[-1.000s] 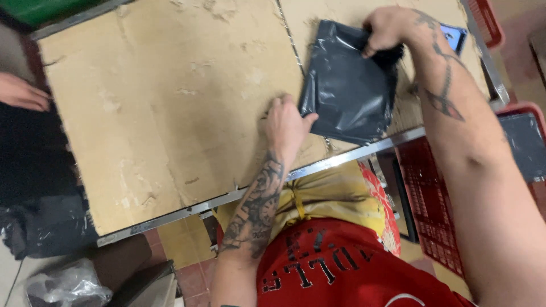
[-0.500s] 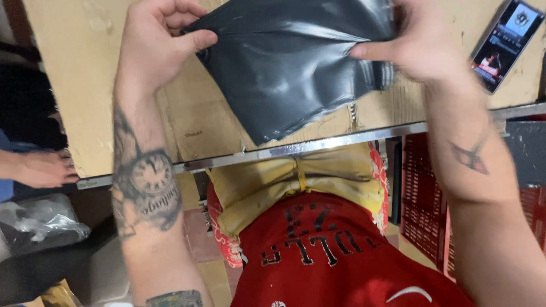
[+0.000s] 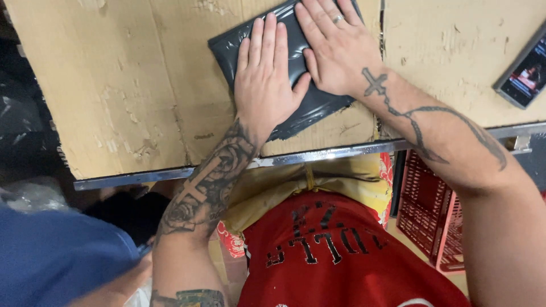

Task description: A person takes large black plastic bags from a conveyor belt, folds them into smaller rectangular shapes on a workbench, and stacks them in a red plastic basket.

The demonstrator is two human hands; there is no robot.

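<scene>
Dark grey plastic mailer bag [image 3: 284, 85] lies flat on the cardboard-covered table [image 3: 131, 91], directly beneath both palms. I read the left hand [image 3: 266, 85] as fully open, fingers together and extended, pressing down on the bag without gripping it. The right hand [image 3: 335, 48], just beside the left and touching its thumb, is likewise spread flat on the bag's far portion, holding nothing. A smartphone [image 3: 523, 71] rests well to the right of the right hand. A red crate [image 3: 432, 222] sits below the right forearm.
</scene>
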